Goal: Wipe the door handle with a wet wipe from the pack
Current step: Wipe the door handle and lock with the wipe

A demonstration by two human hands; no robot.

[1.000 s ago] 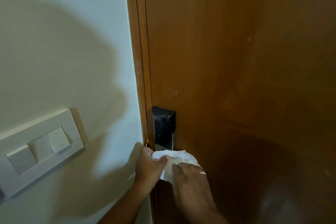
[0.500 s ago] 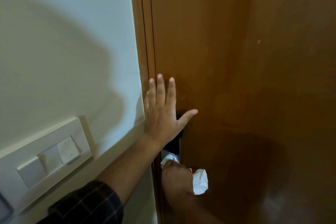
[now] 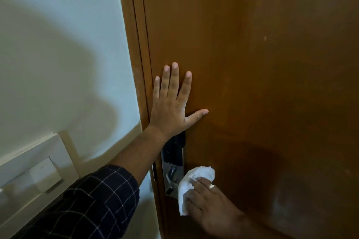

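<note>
1. Low on the door's [image 3: 252, 64] left edge, the handle [image 3: 172, 177] is seen only in part: a silver plate and a short metal piece below a black lock [image 3: 174, 148]; its lever is covered by the wipe [image 3: 191, 182].
2. The wipe is bunched in the right hand [image 3: 210, 205], whose fingers [image 3: 202, 181] are curled around it and pressed toward the handle. A ring is worn on one finger.
3. The left hand [image 3: 171, 106] is laid flat on the door above the lock, fingers [image 3: 173, 81] spread and holding nothing; the door appears to be steadied by it.
4. The wiping step is judged to be in hand, with the wipe already out of the pack, which is not in view.
5. For the next move, the wipe would need to be drawn along the lever and around its underside, with the plate beside it covered too.
6. A switch panel [image 3: 35, 172] is set on the wall [image 3: 58, 44] left of the frame [image 3: 136, 64], well apart from the handle.
7. Part of the lock is crossed by the left forearm, in a checked sleeve [image 3: 93, 203]; nothing else is seen in the way.
</note>
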